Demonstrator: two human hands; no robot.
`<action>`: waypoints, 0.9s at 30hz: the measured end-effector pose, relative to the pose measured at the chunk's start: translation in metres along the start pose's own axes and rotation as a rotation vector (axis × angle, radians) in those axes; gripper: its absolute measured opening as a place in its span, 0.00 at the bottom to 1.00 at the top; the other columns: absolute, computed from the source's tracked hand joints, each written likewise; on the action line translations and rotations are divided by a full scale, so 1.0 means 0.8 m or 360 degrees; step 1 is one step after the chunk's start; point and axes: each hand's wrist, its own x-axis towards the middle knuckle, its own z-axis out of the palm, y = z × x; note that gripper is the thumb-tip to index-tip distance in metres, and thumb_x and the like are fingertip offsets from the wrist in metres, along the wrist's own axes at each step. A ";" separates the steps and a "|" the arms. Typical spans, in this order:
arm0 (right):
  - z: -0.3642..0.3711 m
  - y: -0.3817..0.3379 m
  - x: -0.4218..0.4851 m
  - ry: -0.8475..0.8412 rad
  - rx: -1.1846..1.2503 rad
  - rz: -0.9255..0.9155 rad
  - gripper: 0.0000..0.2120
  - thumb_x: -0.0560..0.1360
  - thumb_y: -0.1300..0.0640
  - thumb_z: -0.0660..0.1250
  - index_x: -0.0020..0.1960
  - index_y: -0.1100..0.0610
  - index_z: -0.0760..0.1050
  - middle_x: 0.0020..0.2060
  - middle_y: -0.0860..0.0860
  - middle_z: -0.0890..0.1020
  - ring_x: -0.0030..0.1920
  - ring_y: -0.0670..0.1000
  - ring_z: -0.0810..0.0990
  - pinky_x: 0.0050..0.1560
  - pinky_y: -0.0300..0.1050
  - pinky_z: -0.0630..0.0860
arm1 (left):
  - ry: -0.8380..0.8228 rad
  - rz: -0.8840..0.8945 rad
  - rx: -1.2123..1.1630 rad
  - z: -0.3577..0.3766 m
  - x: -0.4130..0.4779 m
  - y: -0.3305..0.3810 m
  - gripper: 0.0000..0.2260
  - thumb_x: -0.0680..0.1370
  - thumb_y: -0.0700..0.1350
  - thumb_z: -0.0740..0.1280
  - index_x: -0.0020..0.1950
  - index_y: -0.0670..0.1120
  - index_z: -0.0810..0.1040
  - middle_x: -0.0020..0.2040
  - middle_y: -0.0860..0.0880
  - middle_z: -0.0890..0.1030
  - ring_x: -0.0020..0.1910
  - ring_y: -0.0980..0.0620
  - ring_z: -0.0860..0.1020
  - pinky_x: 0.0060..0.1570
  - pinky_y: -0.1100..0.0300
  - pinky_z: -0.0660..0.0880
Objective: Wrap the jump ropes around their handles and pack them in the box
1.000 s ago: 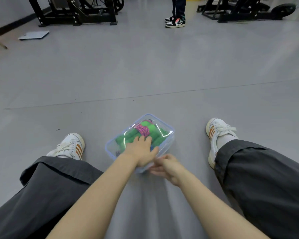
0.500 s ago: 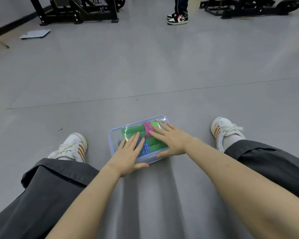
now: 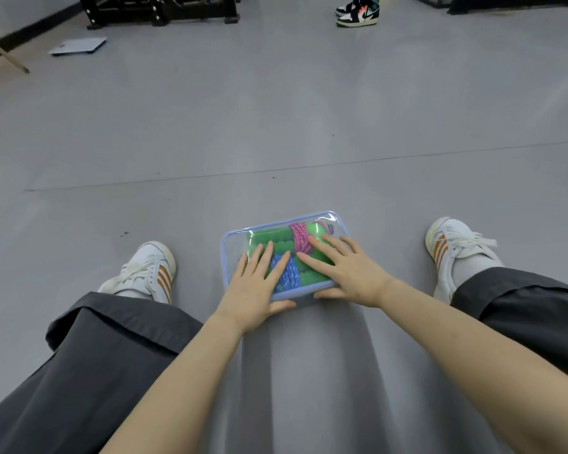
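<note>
A clear plastic box (image 3: pixel 235 244) with a pale blue rim lies on the grey floor between my legs, its clear lid on top. Through the lid I see green handles, one wound with pink rope (image 3: pixel 299 239), the other with blue rope (image 3: pixel 289 275). My left hand (image 3: pixel 254 288) lies flat on the lid's near left part, fingers straight, thumb at the near edge. My right hand (image 3: pixel 345 273) presses flat on the lid's right part, fingers spread, thumb along the near rim.
My legs in dark grey trousers and white shoes (image 3: pixel 145 271) (image 3: pixel 453 249) flank the box. Another person's sneakers (image 3: pixel 358 13) stand far ahead. Black equipment frames (image 3: pixel 161 9) and a flat grey board (image 3: pixel 77 46) lie at the far left.
Between the earliest frame and now the box went from tilted to flat with its long side across. Both hands moved from its near corner onto the lid, fingers spread.
</note>
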 end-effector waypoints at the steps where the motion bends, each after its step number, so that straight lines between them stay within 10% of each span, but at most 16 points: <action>1: 0.004 -0.001 0.003 0.0041 0.0005 0.0006 0.33 0.70 0.32 0.49 0.71 0.47 0.59 0.67 0.56 0.73 0.65 0.59 0.75 0.60 0.58 0.74 | 0.0022 -0.0014 0.0004 0.002 0.002 -0.001 0.38 0.72 0.68 0.49 0.76 0.46 0.57 0.72 0.38 0.66 0.71 0.38 0.65 0.66 0.42 0.62; 4: 0.010 -0.001 0.002 0.0116 0.0032 -0.0007 0.34 0.70 0.32 0.50 0.72 0.47 0.58 0.69 0.55 0.71 0.66 0.60 0.73 0.64 0.58 0.69 | 0.0062 -0.0007 -0.0065 0.003 0.002 0.001 0.38 0.71 0.67 0.48 0.76 0.48 0.53 0.75 0.39 0.60 0.74 0.39 0.59 0.70 0.43 0.55; 9: -0.007 -0.014 -0.016 0.0093 0.0562 0.0223 0.41 0.64 0.24 0.48 0.74 0.38 0.49 0.77 0.49 0.47 0.77 0.55 0.44 0.75 0.54 0.41 | -0.0024 -0.0135 -0.0152 -0.016 -0.007 0.020 0.46 0.64 0.76 0.37 0.77 0.53 0.45 0.78 0.45 0.46 0.77 0.47 0.45 0.74 0.48 0.42; 13: -0.011 -0.025 -0.028 0.0252 0.1172 0.0815 0.25 0.79 0.44 0.54 0.74 0.48 0.58 0.77 0.50 0.53 0.75 0.57 0.53 0.74 0.49 0.50 | 0.0188 -0.0538 -0.0462 -0.039 -0.012 0.021 0.33 0.75 0.68 0.53 0.76 0.52 0.57 0.78 0.46 0.53 0.76 0.49 0.50 0.74 0.48 0.45; 18: -0.026 -0.029 -0.045 -0.0101 0.1106 0.0777 0.27 0.81 0.50 0.51 0.77 0.54 0.49 0.77 0.53 0.47 0.75 0.57 0.55 0.74 0.48 0.54 | -0.0118 -0.1012 -0.1046 -0.044 -0.034 0.012 0.29 0.79 0.57 0.59 0.75 0.48 0.55 0.73 0.39 0.57 0.70 0.40 0.64 0.65 0.50 0.63; 27: -0.147 -0.037 -0.077 -0.0330 0.0715 0.0701 0.27 0.81 0.45 0.47 0.76 0.51 0.47 0.77 0.56 0.48 0.76 0.57 0.50 0.75 0.55 0.52 | -0.0217 -0.0607 -0.0151 -0.174 -0.055 0.035 0.23 0.82 0.55 0.52 0.74 0.45 0.61 0.72 0.43 0.67 0.68 0.44 0.68 0.63 0.50 0.65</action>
